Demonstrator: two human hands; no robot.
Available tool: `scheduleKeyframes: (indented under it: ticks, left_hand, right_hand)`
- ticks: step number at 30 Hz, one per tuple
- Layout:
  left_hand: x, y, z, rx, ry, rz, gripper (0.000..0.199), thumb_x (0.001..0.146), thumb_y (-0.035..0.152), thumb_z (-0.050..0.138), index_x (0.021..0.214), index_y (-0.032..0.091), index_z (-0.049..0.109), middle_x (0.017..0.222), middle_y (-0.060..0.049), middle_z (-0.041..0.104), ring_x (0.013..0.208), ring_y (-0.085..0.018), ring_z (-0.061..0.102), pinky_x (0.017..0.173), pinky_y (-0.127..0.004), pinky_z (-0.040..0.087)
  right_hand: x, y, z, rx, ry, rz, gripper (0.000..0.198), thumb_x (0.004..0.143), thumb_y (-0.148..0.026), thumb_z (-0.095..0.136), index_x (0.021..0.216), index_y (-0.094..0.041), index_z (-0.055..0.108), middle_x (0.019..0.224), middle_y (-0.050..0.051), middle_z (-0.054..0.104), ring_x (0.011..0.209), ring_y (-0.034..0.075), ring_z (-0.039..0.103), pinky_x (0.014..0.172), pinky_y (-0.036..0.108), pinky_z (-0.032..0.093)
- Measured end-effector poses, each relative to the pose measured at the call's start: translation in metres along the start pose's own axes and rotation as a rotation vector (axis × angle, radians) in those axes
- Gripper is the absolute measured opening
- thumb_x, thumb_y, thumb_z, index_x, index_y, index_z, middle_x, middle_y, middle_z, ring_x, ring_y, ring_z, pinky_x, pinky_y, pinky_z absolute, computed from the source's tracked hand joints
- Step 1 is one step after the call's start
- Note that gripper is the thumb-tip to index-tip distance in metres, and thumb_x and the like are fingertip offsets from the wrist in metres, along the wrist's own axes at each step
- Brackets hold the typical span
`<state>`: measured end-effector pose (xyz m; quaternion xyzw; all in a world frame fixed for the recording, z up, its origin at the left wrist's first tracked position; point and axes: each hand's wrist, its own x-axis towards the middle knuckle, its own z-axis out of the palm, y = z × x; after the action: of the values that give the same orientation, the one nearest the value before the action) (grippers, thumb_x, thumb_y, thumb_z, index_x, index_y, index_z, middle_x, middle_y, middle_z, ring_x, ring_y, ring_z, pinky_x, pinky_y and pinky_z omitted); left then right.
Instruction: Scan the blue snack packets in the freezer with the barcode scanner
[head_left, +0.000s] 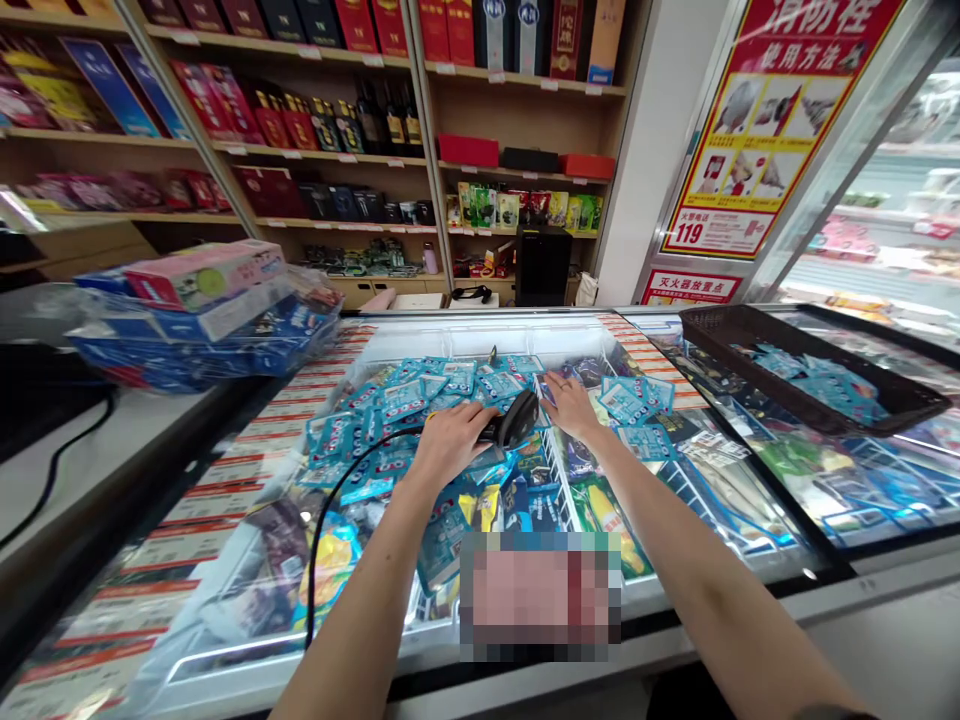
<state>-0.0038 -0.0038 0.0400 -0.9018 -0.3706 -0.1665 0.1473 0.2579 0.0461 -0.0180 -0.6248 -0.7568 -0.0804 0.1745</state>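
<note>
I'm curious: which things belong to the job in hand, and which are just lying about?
Apparently in use:
black scanner, held by the left hand
blue packets, by the right hand
brown tray of similar packets, possibly

Apparently not in use:
stacked boxes
shelved bottles

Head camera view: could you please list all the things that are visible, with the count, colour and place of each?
Scanner: one, black, centre
Scanner cable: one, black, curving to the bottom
Packets: many, light blue, spread across the centre
Tray: one, dark brown, right, holding several blue packets
Freezer: at least one, white-rimmed, glass-topped, foreground
Bagged goods: many, mixed colours, under the glass
Wrapped boxes: several, mostly blue, left
Signs: two, mainly red, right background
Shelving: several bays, wood-coloured, background
Boxy unit: one, black, behind the freezer
Left hand: one, bare, gripping the scanner
Right hand: one, bare, at the packets
</note>
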Motion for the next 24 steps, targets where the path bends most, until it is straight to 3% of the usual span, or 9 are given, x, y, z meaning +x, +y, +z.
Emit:
scheduleKeyframes:
  ticks: [8, 11, 16, 20, 24]
  left_hand:
    - [-0.013, -0.009, 0.002, -0.015, 0.004, -0.052, 0.039, 0.081, 0.034, 0.06, 0.118, 0.024, 0.053, 0.104, -0.009, 0.063, 0.099, -0.024, 0.059, 0.079, -0.036, 0.045]
    - [-0.014, -0.01, 0.002, -0.016, -0.009, -0.048, 0.04, 0.081, 0.035, 0.06, 0.119, 0.024, 0.052, 0.104, -0.008, 0.063, 0.099, -0.024, 0.059, 0.079, -0.036, 0.044]
    - [-0.014, -0.009, 0.003, -0.008, -0.002, -0.049, 0.039, 0.082, 0.033, 0.059, 0.119, 0.023, 0.052, 0.105, -0.009, 0.063, 0.099, -0.024, 0.059, 0.08, -0.036, 0.043]
    - [-0.015, -0.009, 0.002, -0.009, 0.006, -0.049, 0.038, 0.082, 0.033, 0.059, 0.118, 0.023, 0.053, 0.107, -0.009, 0.063, 0.099, -0.024, 0.059, 0.079, -0.036, 0.044]
    - [-0.015, -0.009, 0.002, -0.011, 0.013, -0.043, 0.038, 0.083, 0.034, 0.058, 0.118, 0.022, 0.053, 0.107, -0.01, 0.063, 0.099, -0.024, 0.06, 0.079, -0.036, 0.044]
  right_hand:
    - [0.027, -0.01, 0.002, -0.046, -0.055, -0.106, 0.055, 0.091, -0.024, 0.034, 0.145, -0.015, 0.032, 0.149, 0.004, 0.036, 0.105, 0.027, 0.046, 0.091, 0.036, 0.038]
    - [0.028, -0.014, 0.001, -0.041, -0.066, -0.117, 0.053, 0.091, -0.023, 0.035, 0.144, -0.016, 0.035, 0.142, 0.005, 0.047, 0.103, 0.027, 0.046, 0.089, 0.036, 0.038]
    - [0.017, -0.022, -0.006, -0.073, -0.002, -0.058, 0.044, 0.092, -0.024, 0.036, 0.133, -0.019, 0.05, 0.121, 0.011, 0.059, 0.106, 0.026, 0.046, 0.089, 0.036, 0.037]
    - [-0.001, -0.027, -0.014, -0.157, 0.07, 0.02, 0.034, 0.091, -0.024, 0.037, 0.108, -0.016, 0.066, 0.109, 0.016, 0.06, 0.106, 0.028, 0.046, 0.089, 0.041, 0.035]
    - [-0.019, -0.024, -0.018, -0.15, 0.115, 0.088, 0.033, 0.091, -0.024, 0.038, 0.107, -0.014, 0.065, 0.122, 0.016, 0.056, 0.116, 0.03, 0.042, 0.095, 0.043, 0.032]
